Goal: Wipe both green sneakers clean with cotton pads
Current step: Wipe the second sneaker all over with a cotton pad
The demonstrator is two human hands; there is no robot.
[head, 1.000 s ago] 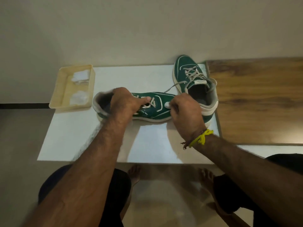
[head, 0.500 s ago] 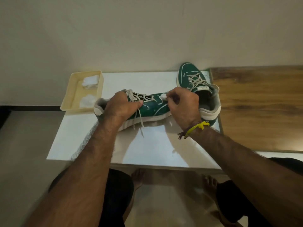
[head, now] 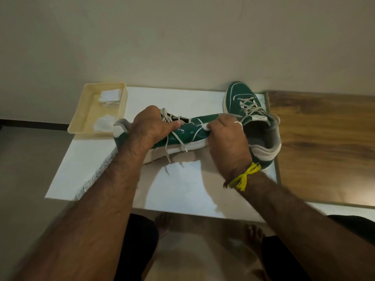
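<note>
Sneakers: two; your left hand (head: 151, 126) grips one green sneaker (head: 187, 135), the second sneaker (head: 246, 102) stands behind.
Pads: your right hand (head: 226, 138) pinches one cotton pad (head: 206, 126); two piles in tray (head: 81, 126).

No readable text, brand name, number or sign anywhere. The far sneaker (head: 251, 118) has a pale patch on its tongue (poss. a logo, but too small & blurred to read). The near sneaker (head: 182, 136) shows only white line trim on green, no lettering. The cream tray (head: 81, 126) and white bench (head: 101, 169) carry no labels or print.
</note>
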